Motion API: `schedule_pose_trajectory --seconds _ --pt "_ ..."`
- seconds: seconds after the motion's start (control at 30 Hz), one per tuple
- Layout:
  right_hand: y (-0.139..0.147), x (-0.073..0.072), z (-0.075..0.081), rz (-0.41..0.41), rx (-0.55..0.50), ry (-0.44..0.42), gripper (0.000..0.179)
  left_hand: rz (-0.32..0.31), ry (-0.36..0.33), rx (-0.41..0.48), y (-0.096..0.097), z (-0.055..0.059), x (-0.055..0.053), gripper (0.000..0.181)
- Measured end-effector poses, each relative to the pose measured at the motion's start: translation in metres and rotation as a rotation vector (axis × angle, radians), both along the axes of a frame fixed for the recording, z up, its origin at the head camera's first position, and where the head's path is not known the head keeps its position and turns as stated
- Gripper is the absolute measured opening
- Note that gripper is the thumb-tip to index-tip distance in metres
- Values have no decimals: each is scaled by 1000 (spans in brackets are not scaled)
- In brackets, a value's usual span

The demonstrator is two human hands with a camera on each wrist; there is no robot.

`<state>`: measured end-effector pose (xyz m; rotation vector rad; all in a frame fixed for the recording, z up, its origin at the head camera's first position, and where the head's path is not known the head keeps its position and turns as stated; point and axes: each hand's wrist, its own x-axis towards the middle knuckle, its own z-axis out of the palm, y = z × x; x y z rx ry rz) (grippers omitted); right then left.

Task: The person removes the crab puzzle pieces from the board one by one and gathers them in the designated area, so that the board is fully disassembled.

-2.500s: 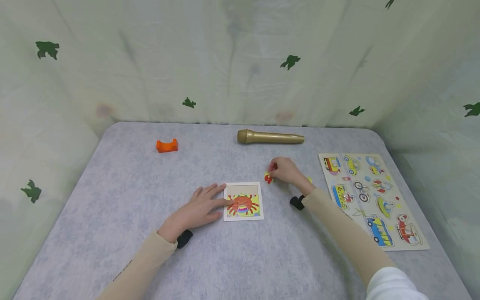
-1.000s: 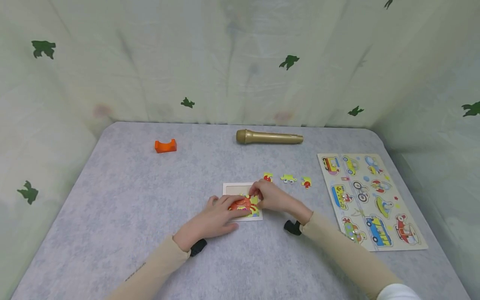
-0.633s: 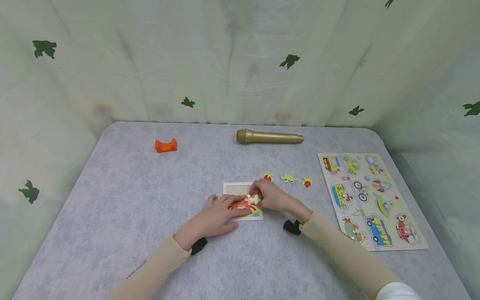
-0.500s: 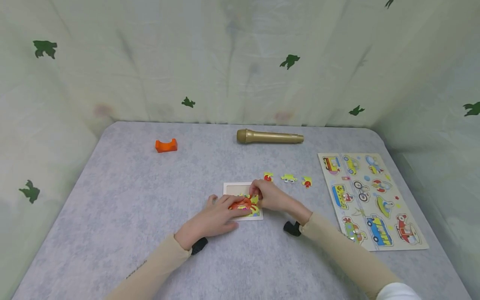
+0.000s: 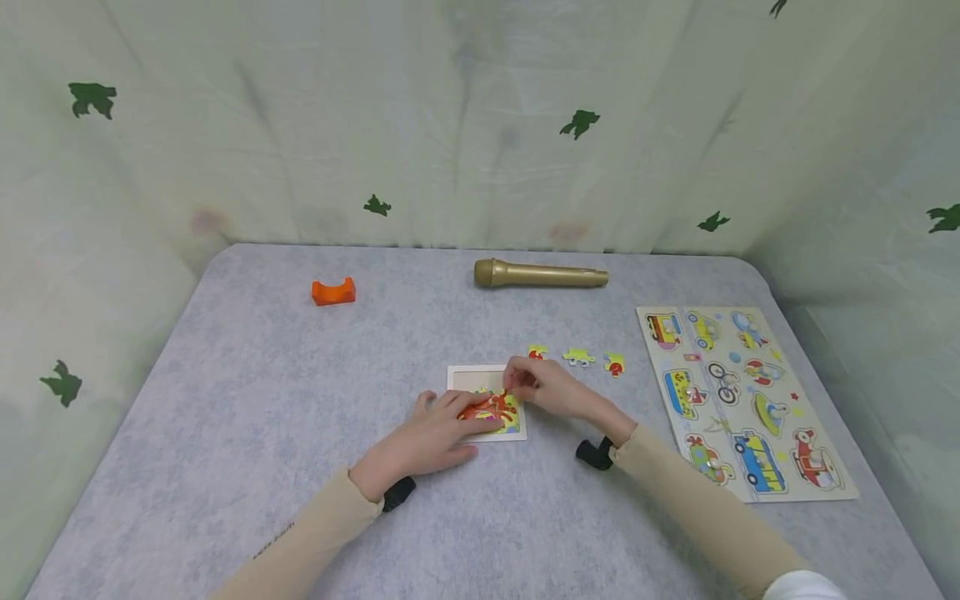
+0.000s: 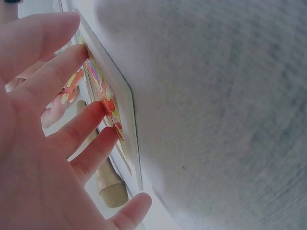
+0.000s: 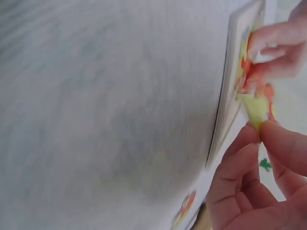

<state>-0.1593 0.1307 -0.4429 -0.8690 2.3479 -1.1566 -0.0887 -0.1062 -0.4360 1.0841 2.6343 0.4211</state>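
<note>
Right hand [image 5: 547, 389] pinched a yellow-red piece [image 7: 257, 108], long axis steep, pointing up the right-wrist view; left hand [image 5: 429, 433], fingers spread, touched the crab puzzle [image 5: 471, 381] below mid-frame!

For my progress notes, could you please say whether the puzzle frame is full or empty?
The puzzle frame is partly filled: crab pieces show in its near part; its far left is bare.
</note>
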Motion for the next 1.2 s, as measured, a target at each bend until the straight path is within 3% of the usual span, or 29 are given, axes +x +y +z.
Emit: schedule_pose_trajectory --seconds 0.37,0.63,0.9,1.2 --pt "44 -5 12 -170 40 -34 4 7 1 7 0 -1 0 44" --pt "95 -6 9 -250 101 -53 4 1 16 15 0 -1 0 44" --pt "132 -1 2 -272 175 -28 7 -7 41 38 0 -5 0 43" --pt "135 2 2 -271 232 14 11 -8 108 80 -4 -8 -3 41"
